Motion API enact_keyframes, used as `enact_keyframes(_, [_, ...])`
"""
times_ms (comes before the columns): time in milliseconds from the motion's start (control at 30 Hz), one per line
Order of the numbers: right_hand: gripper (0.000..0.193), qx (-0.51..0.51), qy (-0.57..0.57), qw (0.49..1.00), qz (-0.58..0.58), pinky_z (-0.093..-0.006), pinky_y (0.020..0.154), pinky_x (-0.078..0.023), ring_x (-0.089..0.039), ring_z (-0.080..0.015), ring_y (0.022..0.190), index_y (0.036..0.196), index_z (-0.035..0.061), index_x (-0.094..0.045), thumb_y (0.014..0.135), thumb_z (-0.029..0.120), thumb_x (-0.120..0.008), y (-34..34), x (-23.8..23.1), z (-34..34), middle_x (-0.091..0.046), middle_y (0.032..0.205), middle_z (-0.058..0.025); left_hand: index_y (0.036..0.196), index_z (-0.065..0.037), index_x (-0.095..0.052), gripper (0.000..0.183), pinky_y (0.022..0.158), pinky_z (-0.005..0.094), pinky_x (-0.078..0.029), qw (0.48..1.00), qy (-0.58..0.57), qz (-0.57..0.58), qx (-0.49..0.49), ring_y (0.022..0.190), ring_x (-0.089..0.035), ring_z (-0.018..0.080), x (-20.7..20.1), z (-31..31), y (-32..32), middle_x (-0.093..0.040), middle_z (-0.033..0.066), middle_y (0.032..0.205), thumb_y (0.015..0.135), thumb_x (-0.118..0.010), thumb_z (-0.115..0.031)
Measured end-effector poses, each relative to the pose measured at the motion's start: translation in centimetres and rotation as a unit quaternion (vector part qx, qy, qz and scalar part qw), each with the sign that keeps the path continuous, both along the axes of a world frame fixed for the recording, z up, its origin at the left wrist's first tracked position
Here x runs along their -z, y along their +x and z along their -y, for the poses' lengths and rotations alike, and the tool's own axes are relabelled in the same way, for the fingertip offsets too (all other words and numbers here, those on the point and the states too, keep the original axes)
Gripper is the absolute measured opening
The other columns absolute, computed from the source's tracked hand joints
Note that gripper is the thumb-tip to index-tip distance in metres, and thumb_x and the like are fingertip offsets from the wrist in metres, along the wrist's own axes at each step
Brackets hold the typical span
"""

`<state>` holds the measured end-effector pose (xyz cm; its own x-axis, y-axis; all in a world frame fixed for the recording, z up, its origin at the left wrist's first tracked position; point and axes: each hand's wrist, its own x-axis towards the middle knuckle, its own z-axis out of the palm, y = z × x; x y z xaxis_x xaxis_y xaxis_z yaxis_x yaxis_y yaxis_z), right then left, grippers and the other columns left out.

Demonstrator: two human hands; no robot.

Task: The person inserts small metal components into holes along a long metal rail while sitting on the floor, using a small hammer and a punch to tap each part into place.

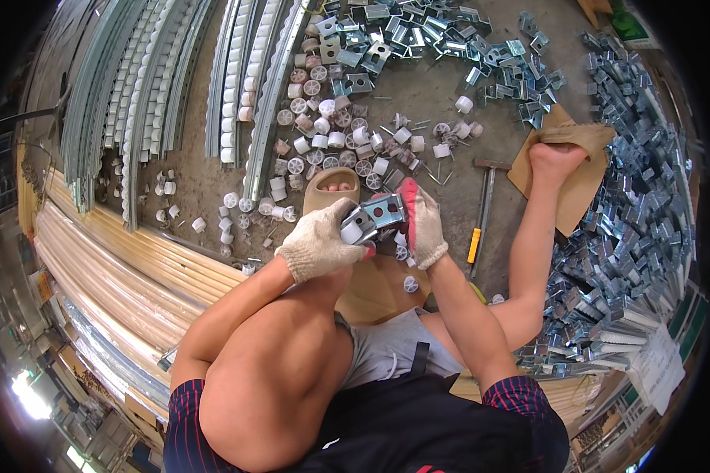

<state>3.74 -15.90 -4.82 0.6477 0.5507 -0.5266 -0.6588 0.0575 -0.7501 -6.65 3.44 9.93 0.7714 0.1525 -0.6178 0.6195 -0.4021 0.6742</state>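
My left hand (317, 241), in a cream work glove with red on the palm side, is closed around a shiny metal bracket (386, 211) with round holes. A white plastic roller (351, 233) sits at the bracket's left end, beside the left fingers. From the other side, my right hand (426, 227), in a matching glove, grips the bracket's right end with the red side of its fingers. Both hands meet over the floor between my legs, near my sandal (333, 186). The bracket hides parts of the fingertips.
Loose white rollers (336, 139) and pins lie ahead. Brackets (418, 35) lie scattered beyond, with a big pile (615, 244) at right. A hammer (483, 213) with a yellow grip rests right of my hands. Long metal roller tracks (241, 79) and wrapped tubes (102, 260) lie left.
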Motion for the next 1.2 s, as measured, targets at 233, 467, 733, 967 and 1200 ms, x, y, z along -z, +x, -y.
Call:
enact_keyframes(233, [0.041, 0.088, -0.108, 0.982, 0.128, -0.0324, 0.102, -0.053, -0.067, -0.0187, 0.111, 0.137, -0.0078, -0.06, 0.114, 0.024, -0.047, -0.8, 2.0, 1.2, -0.071, 0.12, -0.0124, 0.126, -0.002, -0.065, 0.071, 0.091, 0.0475, -0.056, 1.0, -0.005, 0.003, 0.011, 0.102, -0.072, 0.0408, 0.2, 0.0, 0.4, -0.074, 0.0238, 0.104, 0.071, -0.087, -0.041])
enact_keyframes(467, [0.031, -0.035, -0.042, 0.989, 0.14, -0.029, 0.075, -0.047, -0.053, -0.0099, 0.085, 0.114, -0.0028, -0.067, 0.113, 0.024, -0.051, 1.6, -10.2, 1.2, -0.067, 0.099, -0.0033, 0.12, -0.004, -0.068, 0.066, 0.09, 0.0466, -0.056, 0.999, 0.018, 0.033, -0.013, 0.101, -0.073, 0.0391, 0.5, -0.2, -0.5, -0.075, 0.021, 0.103, 0.071, -0.089, -0.043])
enact_keyframes(733, [0.046, 0.319, -0.13, 0.937, 0.054, -0.0304, 0.088, -0.05, -0.06, -0.0161, 0.1, 0.131, -0.0073, -0.058, 0.112, 0.035, -0.054, -7.6, -2.8, -0.9, -0.065, 0.12, -0.0123, 0.11, -0.005, -0.07, 0.051, 0.087, 0.0491, -0.057, 1.0, 0.005, -0.007, -0.014, 0.098, -0.072, 0.0415, -0.3, 0.3, 0.1, -0.074, 0.021, 0.1, 0.073, -0.088, -0.035])
enact_keyframes(967, [0.043, 0.136, -0.297, 0.908, 0.263, -0.0412, 0.084, -0.052, -0.063, -0.0275, 0.087, 0.119, -0.0064, -0.065, 0.112, 0.032, -0.047, -3.4, -5.3, -2.0, -0.069, 0.099, -0.0207, 0.11, -0.005, -0.067, 0.042, 0.083, 0.0498, -0.058, 0.993, 0.07, 0.097, -0.005, 0.095, -0.071, 0.0441, 0.2, 0.2, -0.1, -0.074, 0.0216, 0.095, 0.077, -0.081, -0.025])
enact_keyframes(1200, [0.049, 0.15, -0.239, 0.947, 0.151, -0.0412, 0.07, -0.047, -0.054, -0.0221, 0.071, 0.094, -0.0047, -0.065, 0.112, 0.036, -0.044, 12.3, -4.4, -3.3, -0.063, 0.077, -0.0103, 0.115, -0.005, -0.065, 0.045, 0.084, 0.0513, -0.058, 0.995, 0.081, 0.051, 0.03, 0.095, -0.071, 0.0447, -0.4, 1.1, 0.1, -0.074, 0.0235, 0.095, 0.078, -0.08, -0.027])
